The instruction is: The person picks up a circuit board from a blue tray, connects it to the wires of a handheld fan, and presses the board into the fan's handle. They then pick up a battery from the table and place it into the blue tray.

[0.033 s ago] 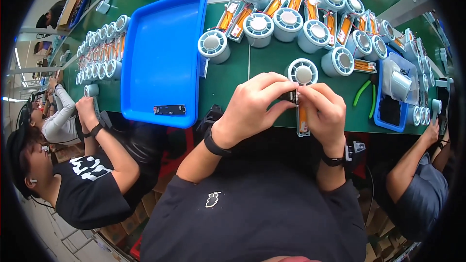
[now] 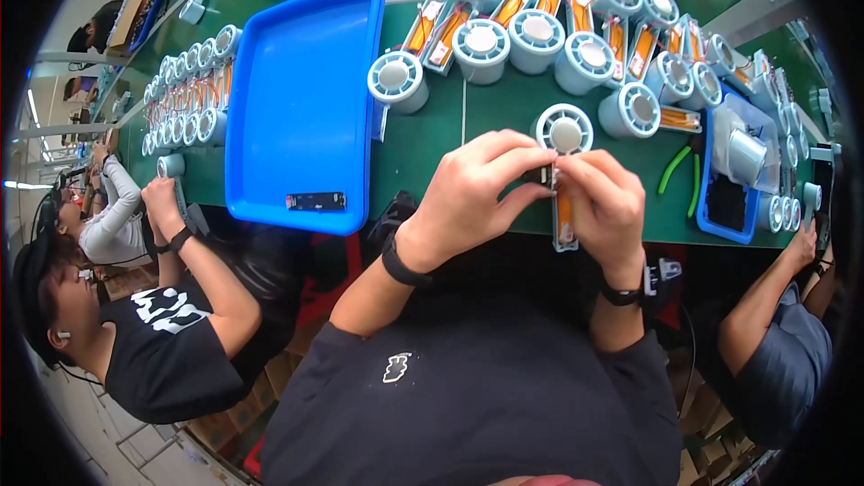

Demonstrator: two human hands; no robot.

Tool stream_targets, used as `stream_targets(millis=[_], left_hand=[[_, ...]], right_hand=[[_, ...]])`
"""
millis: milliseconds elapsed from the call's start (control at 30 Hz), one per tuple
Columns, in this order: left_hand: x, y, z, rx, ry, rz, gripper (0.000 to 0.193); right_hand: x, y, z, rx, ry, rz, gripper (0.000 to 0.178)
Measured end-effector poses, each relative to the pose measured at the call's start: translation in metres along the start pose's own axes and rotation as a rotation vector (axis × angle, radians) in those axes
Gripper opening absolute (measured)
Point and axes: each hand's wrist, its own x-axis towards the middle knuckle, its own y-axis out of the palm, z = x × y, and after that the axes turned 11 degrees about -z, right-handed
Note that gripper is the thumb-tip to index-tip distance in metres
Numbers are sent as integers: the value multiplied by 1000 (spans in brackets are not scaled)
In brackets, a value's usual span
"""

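Observation:
A small black circuit board [image 2: 540, 175] is pinched between the thumb and fingers of my left hand [image 2: 481, 189]. Close against its right edge, the fingertips of my right hand [image 2: 614, 202] press together; what they grip is too small and covered to make out. Just beyond my fingertips stands a light blue round fan head [image 2: 565, 133] with a ribbed ring and pale centre. Its open handle [image 2: 565, 220], with an orange part inside, runs toward me under my hands and is partly hidden by them.
A big blue tray [image 2: 236, 126] at left holds one black circuit board [image 2: 315, 202]. Several similar fans [image 2: 480, 49] with open handles line the far side. Green-handled pliers [image 2: 675, 171] and a blue bin [image 2: 738, 236] are at right. Co-workers sit on both sides.

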Motion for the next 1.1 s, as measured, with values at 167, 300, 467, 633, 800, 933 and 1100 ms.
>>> stream_targets(millis=[167, 300, 467, 633, 800, 933, 1100], left_hand=[[2, 1, 3, -33, 35, -10, 40], [3, 5, 7, -71, -28, 8, 39], [-6, 2, 6, -13, 8, -89, 39], [-13, 16, 11, -64, 113, -171, 30], [-22, 39, 21, 10, 193, -312, 22], [-13, 54, 30, 285, 438, -339, 18], [-7, 66, 33, 329, 341, -363, 20]], right_hand=[[2, -5, -5, 46, -18, 89, 14], [7, -8, -2, 46, 37, 111, 15], [8, -3, -3, 93, 40, 145, 21], [-14, -13, -2, -86, 73, 199, 24], [-26, -22, -48, -96, 35, 205, 22], [-11, -32, -47, -237, 54, 115, 21], [14, -18, -19, -341, -192, 114, 35]])
